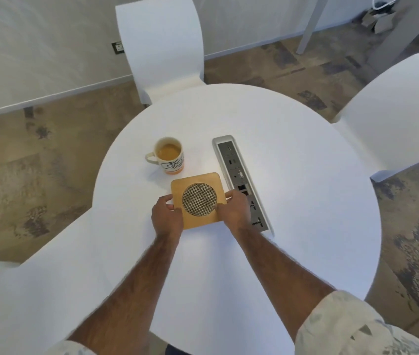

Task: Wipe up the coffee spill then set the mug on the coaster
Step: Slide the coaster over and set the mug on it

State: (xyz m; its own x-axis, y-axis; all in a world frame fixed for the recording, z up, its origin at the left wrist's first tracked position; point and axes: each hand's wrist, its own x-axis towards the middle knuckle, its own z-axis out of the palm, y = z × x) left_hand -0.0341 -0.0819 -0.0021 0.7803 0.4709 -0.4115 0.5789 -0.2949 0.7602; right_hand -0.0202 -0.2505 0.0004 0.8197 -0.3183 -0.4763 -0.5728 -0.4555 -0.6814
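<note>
We hold the square wooden coaster (198,199) flat on the round white table (293,201), our left hand (166,217) pinching its left edge and our right hand (234,210) gripping its right edge, with the coffee-filled mug (168,156) standing just beyond it, beside the metal socket strip (236,172).

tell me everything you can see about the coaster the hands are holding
The coaster is a square slab with rounded corners that looks like light wood, with a round woven, metal-looking mesh inset in its middle. It lies roughly flat at the table surface, turned slightly askew. The left hand grips its left edge and the right hand its right edge. The mug of coffee stands just beyond it, apart; the power strip runs along its right.
</note>
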